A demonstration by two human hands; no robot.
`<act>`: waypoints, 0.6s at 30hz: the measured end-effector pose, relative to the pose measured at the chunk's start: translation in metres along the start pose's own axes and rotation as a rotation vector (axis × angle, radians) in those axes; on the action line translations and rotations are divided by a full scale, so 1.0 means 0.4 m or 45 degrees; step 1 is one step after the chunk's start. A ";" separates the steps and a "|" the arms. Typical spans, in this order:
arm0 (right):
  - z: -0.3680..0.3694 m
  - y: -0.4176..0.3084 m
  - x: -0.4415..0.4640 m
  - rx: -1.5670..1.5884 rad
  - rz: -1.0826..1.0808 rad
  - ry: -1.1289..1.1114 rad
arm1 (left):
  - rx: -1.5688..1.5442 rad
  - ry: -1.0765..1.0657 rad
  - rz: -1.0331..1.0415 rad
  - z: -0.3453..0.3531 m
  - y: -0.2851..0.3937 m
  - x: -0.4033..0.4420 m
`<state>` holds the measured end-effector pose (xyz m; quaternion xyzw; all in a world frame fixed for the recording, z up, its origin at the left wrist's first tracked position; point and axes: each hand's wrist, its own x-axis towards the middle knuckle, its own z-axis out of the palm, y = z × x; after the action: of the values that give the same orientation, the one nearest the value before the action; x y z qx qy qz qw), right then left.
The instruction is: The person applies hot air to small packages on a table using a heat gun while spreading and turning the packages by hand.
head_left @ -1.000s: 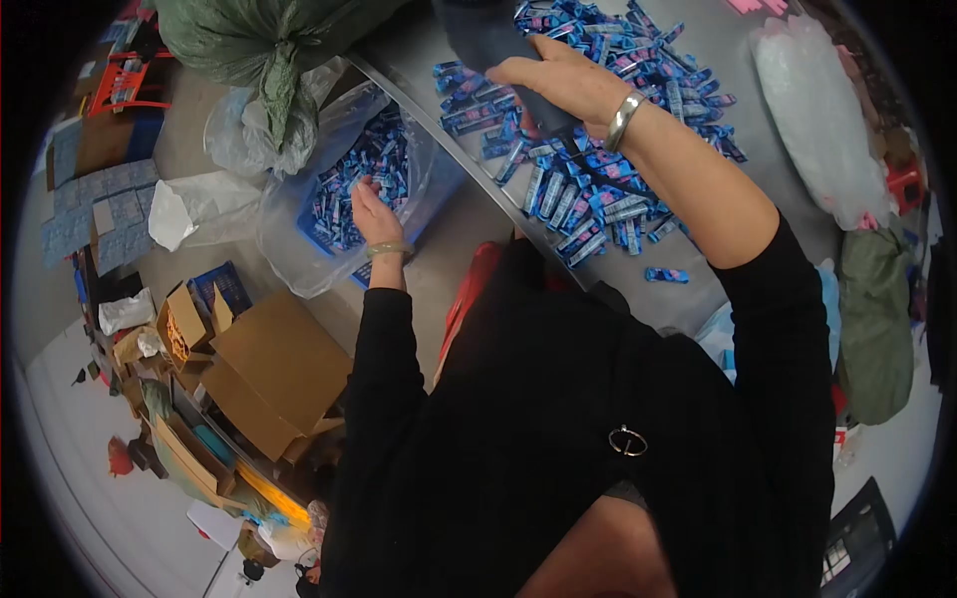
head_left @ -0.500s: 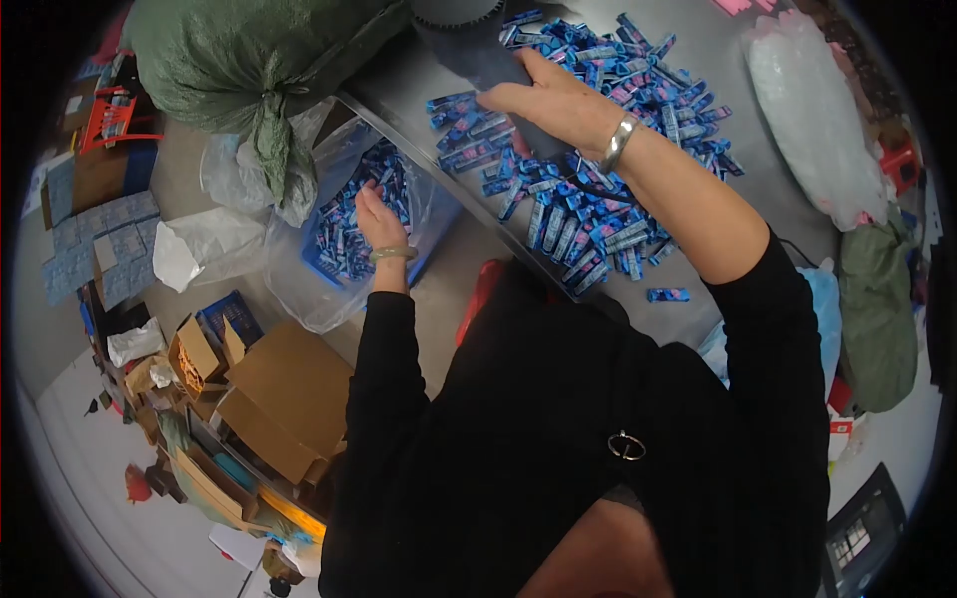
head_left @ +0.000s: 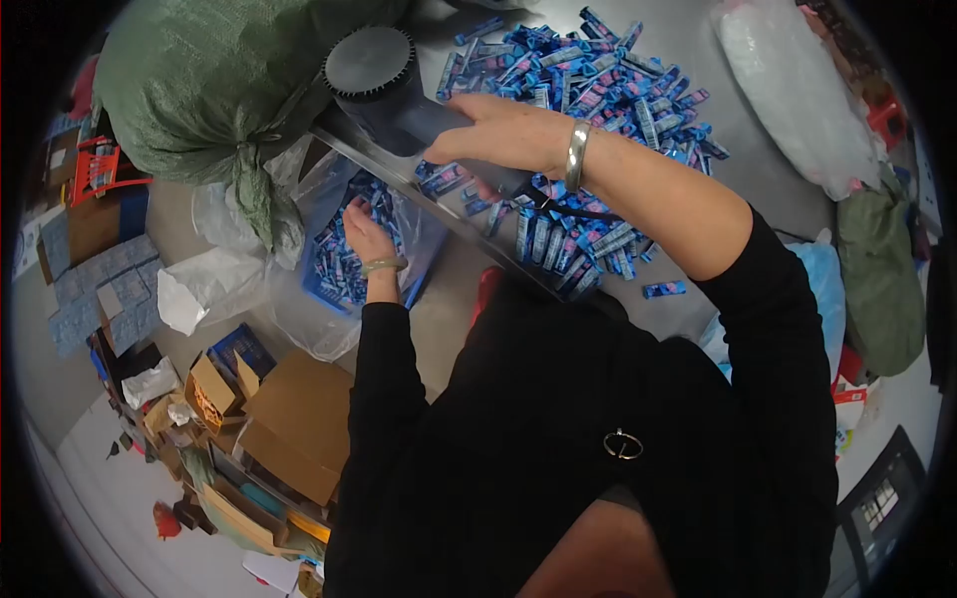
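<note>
Small blue-and-pink wrapped packs (head_left: 598, 95) lie in a wide heap on a metal table. My right hand (head_left: 508, 140) is closed around a dark grey, corded hand-held device (head_left: 374, 85). One end is wide and round with a toothed rim; its exact kind I cannot make out. That end reaches past the table's left edge, and a black cord trails over the packs. Lower left, a blue bin (head_left: 424, 254) with a clear plastic liner holds many of the same packs. Above them my left hand (head_left: 367, 237) is held with its fingers apart, apparently empty.
A large tied green sack (head_left: 219, 100) bulges at the upper left. Cardboard boxes (head_left: 299, 419) stand on the lower left. A filled white plastic bag (head_left: 788, 95) lies on the table's right side, with a green bag (head_left: 877, 284) below it.
My right hand has moved left with the grey device, whose round end now shows at the table's left edge. My left hand has shifted slightly over the bin. The view has turned a little.
</note>
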<state>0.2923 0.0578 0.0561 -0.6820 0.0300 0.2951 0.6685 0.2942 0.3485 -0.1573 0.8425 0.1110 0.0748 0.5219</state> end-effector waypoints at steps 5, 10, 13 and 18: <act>0.021 0.026 0.030 -0.107 0.016 0.190 | -0.011 0.036 -0.034 -0.025 0.013 0.012; -0.017 -0.045 -0.140 0.067 0.274 -0.172 | 0.035 0.030 -0.087 -0.033 -0.039 0.025; -0.074 -0.049 -0.226 0.102 0.208 0.118 | 0.029 -0.031 0.015 0.000 0.000 0.031; -0.232 -0.023 -0.362 0.161 -0.084 0.742 | 0.104 -0.199 0.401 0.135 0.145 0.051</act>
<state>0.2105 -0.0787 0.1222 -0.6956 0.2166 0.0627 0.6821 0.3332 0.2824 -0.1293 0.8731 -0.0602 0.0851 0.4762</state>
